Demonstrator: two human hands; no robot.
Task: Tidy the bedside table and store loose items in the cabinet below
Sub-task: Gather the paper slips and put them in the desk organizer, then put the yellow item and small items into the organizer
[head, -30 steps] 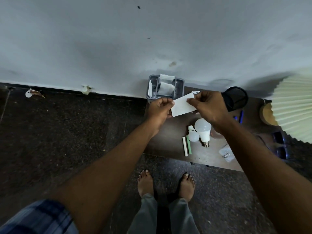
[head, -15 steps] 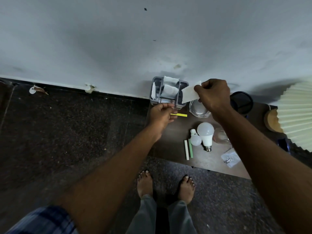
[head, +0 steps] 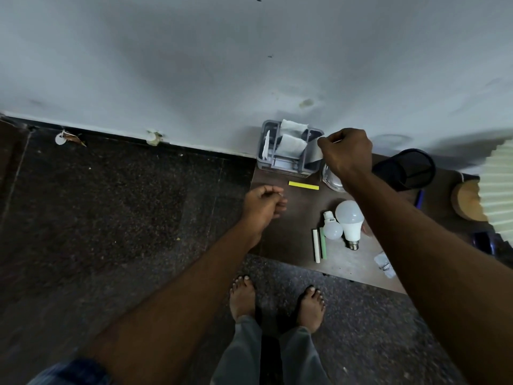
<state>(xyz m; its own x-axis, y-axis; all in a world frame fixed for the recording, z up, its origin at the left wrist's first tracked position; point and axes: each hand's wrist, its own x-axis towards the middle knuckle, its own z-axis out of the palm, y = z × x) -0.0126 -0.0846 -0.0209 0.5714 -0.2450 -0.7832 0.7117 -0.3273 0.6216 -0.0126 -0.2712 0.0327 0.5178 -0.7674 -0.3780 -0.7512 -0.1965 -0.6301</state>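
My right hand (head: 347, 155) pinches a white paper slip (head: 316, 154) at the right compartment of the grey organiser box (head: 266, 162), which holds folded white papers and stands against the wall on the brown bedside table (head: 294, 240). My left hand (head: 263, 204) hovers over the table's left edge, fingers curled, seemingly holding nothing. A yellow strip (head: 303, 185) lies in front of the box. Two white bulbs, large (head: 350, 220) and small (head: 332, 227), lie beside a white stick (head: 316, 245) and a green stick (head: 322, 244).
A glass dish (head: 331, 176) sits partly under my right arm. A black mesh cup (head: 408, 169), a round wooden piece (head: 467, 202) and a pleated lampshade (head: 497, 187) stand to the right. A small clear packet (head: 384, 263) lies near the front edge. My bare feet stand on dark floor.
My right hand carried the white slip up from the table centre to the organiser box. My left hand let go of the slip and drew back toward the table's left edge.
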